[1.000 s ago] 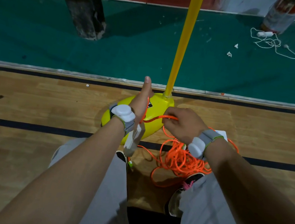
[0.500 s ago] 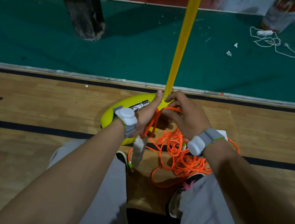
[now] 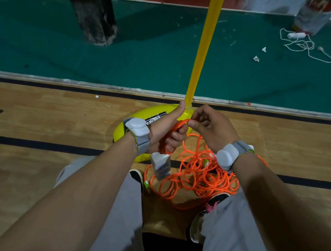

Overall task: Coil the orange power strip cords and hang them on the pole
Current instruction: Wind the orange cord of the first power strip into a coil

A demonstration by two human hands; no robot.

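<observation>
Head view: left hand point(image 3: 164, 133) at frame centre, thumb up, fingers curled round gathered loops of orange cord point(image 3: 200, 176). Right hand point(image 3: 211, 128) just at its 3 o'clock, pinching cord strand at loop top. White power strip point(image 3: 160, 165) hangs at 6 o'clock under left hand. Rest of cord in loose tangle on wooden floor point(image 3: 30, 116), between shoes point(image 3: 198, 227). Yellow pole point(image 3: 205, 44) rises at 12 o'clock from yellow base point(image 3: 129, 129) behind hands. White cable point(image 3: 305, 44) lies at 1 o'clock, well apart.

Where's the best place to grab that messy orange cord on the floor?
Likely the free strand of the orange cord arcing above the pile, just below the right hand, pinched from above. It stands clear, while the loops on the floor cross each other and would lift tangled.
</observation>
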